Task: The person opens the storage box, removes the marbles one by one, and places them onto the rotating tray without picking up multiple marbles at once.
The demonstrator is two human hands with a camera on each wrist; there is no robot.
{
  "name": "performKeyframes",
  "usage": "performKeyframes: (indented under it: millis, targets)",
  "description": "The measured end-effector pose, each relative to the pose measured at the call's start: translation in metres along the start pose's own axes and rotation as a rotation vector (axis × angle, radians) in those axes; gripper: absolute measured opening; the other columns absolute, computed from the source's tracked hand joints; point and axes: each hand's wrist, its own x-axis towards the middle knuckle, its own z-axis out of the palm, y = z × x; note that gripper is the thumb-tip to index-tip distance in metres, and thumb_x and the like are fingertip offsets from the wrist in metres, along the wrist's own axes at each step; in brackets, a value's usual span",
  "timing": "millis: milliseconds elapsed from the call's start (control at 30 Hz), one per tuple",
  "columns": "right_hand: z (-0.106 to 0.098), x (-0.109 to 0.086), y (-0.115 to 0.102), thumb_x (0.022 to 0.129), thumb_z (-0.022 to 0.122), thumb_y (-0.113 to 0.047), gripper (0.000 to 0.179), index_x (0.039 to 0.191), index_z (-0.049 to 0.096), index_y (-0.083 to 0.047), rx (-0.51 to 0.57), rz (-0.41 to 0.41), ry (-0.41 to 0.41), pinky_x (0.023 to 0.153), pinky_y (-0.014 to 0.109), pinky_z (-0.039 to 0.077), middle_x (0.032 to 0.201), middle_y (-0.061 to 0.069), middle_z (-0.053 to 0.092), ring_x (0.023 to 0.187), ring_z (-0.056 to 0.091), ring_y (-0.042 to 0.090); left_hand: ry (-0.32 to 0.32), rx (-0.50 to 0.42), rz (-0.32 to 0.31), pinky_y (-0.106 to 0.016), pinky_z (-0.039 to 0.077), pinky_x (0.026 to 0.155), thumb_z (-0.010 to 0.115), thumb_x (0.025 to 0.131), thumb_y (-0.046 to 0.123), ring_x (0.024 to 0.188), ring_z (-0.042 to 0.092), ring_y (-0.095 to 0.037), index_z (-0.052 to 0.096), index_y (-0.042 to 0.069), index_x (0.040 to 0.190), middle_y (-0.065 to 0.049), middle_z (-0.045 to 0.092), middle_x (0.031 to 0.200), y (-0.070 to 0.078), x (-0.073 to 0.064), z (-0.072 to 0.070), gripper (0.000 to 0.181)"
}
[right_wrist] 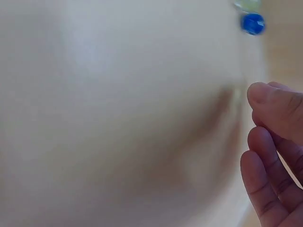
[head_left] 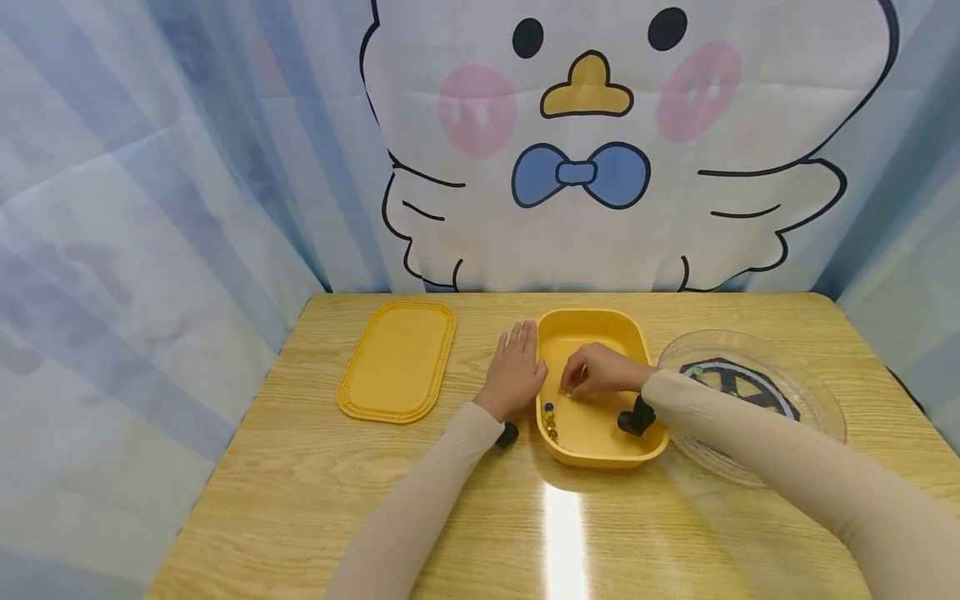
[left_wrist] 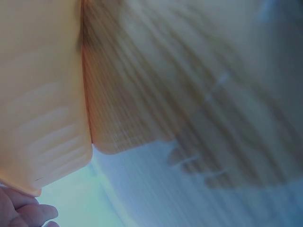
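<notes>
A yellow plastic box (head_left: 600, 437) sits on the table. Along its left wall runs a row of small glass marbles (head_left: 550, 415), led by a blue marble (head_left: 549, 407); that blue marble (right_wrist: 253, 23) also shows in the right wrist view. My left hand (head_left: 513, 373) rests with straight fingers against the outside of the box's left side; in the left wrist view its fingertips (left_wrist: 28, 208) touch the rim. Inside the box, my right hand (head_left: 602, 369) pinches a small clear marble (head_left: 569, 393) between thumb and fingers. The right wrist view does not show that marble clearly.
A round clear plate (head_left: 828, 412) with a black pattern and a few greenish marbles (head_left: 697, 371) stands right of the box, partly under the right sleeve. A yellow lid (head_left: 397, 360) lies at the left. Behind the table hangs a printed curtain (head_left: 577, 242).
</notes>
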Motion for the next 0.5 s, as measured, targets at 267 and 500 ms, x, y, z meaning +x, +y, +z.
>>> performKeyframes:
  millis: [267, 500]
  targets:
    - [-0.031, -0.020, -0.016, 0.080, 0.071, -0.006, 0.011, 0.091, 0.075, -0.004, 0.021, 0.048, 0.049, 0.074, 0.029, 0.056, 0.088, 0.003, 0.072, 0.076, 0.061, 0.009, 0.010, 0.010, 0.011, -0.040, 0.009, 0.121, 0.034, 0.101, 0.028, 0.148, 0.010, -0.024, 0.008, 0.002, 0.151, -0.013, 0.016, 0.158, 0.001, 0.000, 0.000, 0.062]
    - [-0.056, -0.042, -0.028, 0.079, 0.073, -0.007, 0.011, 0.089, 0.075, -0.010, -0.014, 0.094, 0.134, 0.077, 0.034, 0.057, 0.089, 0.002, 0.072, 0.077, 0.062, 0.011, 0.017, -0.006, 0.028, -0.041, 0.010, 0.121, 0.033, 0.101, 0.026, 0.147, 0.013, -0.027, 0.009, 0.001, 0.151, -0.014, 0.016, 0.158, 0.001, -0.001, -0.001, 0.062]
